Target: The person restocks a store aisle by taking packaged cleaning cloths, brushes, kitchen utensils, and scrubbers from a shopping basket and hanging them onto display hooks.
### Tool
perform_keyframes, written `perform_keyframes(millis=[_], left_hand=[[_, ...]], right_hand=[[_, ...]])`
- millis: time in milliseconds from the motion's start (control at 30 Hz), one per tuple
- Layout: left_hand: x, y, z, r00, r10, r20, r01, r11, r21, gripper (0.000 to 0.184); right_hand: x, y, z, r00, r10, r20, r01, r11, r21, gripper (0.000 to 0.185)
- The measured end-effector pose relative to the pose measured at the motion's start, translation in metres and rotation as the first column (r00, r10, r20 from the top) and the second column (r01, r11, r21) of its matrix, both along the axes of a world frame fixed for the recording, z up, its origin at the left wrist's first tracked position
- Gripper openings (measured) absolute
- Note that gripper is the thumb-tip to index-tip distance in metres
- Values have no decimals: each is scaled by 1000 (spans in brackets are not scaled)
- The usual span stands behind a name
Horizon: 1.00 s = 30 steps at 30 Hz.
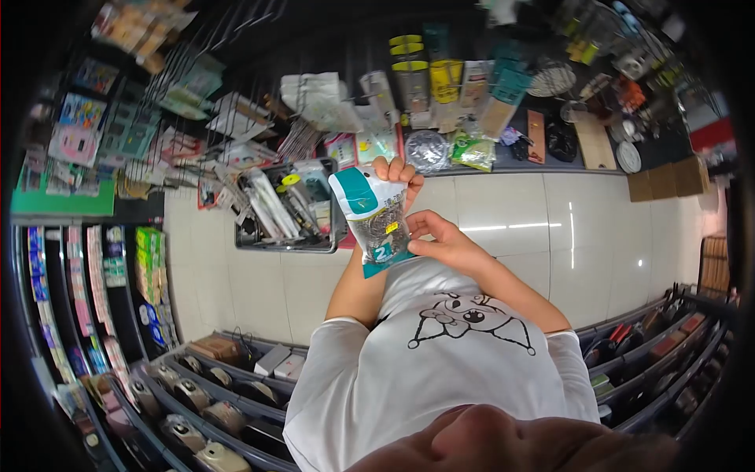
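A white and teal plastic packet of wiry grey scouring balls (384,228) is tilted in front of my chest. Through its clear window the contents look like coiled metal; a yellow sticker and a large "2" show on the front. My left hand (399,173) reaches up behind the packet and grips its upper right edge, fingers curled over the side. At the lower right edge, my right hand (440,240) pinches the packet with the thumb in front, its other fingers partly hidden.
A black crate (334,212) of packaged goods stands on the tiled floor (503,212) ahead-left. Hanging packets (444,82) line the rack ahead. Shelves of boxed goods (149,263) rise at left; shelf rows (228,425) with rounded items are near my left side. Cardboard boxes (668,179) sit at right.
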<state>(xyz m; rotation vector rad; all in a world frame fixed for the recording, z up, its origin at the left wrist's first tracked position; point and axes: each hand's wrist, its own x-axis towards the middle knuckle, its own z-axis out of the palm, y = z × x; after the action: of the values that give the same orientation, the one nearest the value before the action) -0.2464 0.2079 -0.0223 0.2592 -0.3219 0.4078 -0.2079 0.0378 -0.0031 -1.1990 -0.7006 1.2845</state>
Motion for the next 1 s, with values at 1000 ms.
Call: perform_keyframes(millis=[1000], left_hand=[[272, -325, -26, 673, -74, -736, 526, 747, 406, 33]], right_hand=[[195, -369, -30, 681, -623, 385, 694, 717, -69, 47]])
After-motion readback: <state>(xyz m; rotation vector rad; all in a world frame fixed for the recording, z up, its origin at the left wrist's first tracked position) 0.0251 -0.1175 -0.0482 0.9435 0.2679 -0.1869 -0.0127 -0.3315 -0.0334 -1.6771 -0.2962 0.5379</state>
